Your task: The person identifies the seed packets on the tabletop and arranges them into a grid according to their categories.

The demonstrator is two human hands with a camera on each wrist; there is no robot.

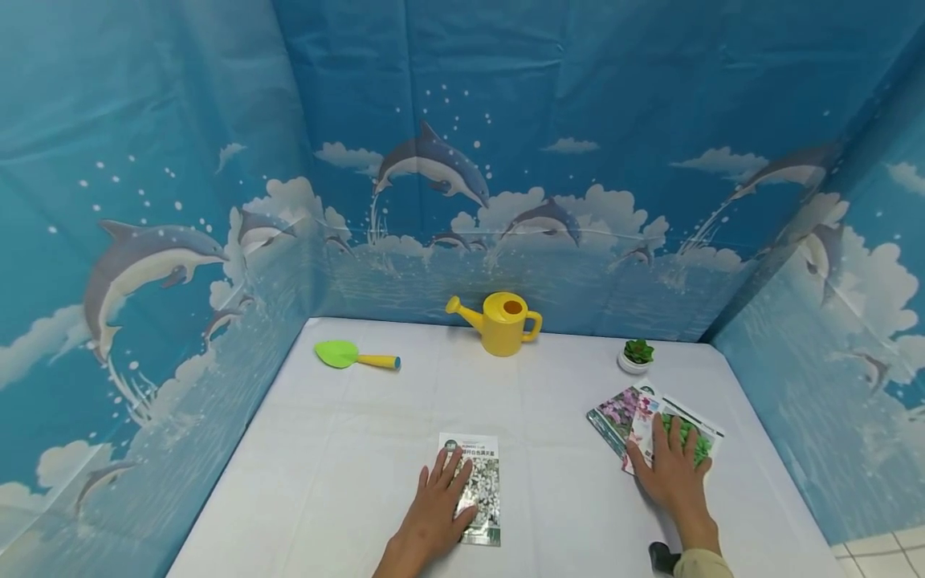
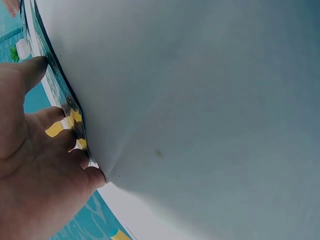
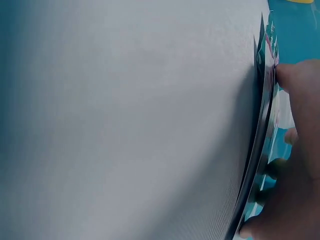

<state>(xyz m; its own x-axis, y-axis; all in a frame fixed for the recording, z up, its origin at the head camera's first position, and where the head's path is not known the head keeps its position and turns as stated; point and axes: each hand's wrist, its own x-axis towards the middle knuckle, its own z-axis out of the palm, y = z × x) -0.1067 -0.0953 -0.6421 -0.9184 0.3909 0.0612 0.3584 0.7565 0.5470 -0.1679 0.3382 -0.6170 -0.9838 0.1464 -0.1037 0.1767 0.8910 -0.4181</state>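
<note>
My left hand (image 1: 429,514) rests, fingers spread, on a seed packet (image 1: 486,486) with white flowers printed on it. This packet lies flat near the front middle of the table. At the right, overlapping seed packets are fanned out: one with purple flowers (image 1: 614,414), one with pink flowers (image 1: 639,425) and one with green leaves (image 1: 699,427). My right hand (image 1: 674,474) lies over the pink and green ones with its fingers spread. In the right wrist view the stacked packets' edges (image 3: 265,115) show under the fingertips. The left wrist view shows the single packet (image 2: 67,95) edge-on beneath my fingers.
A yellow watering can (image 1: 502,327) stands at the back middle. Left of it lies a toy trowel (image 1: 338,353) with a green blade and yellow handle. A small potted succulent (image 1: 634,358) stands behind the fanned packets. Dolphin-printed curtains (image 1: 520,265) enclose the white table (image 1: 318,482).
</note>
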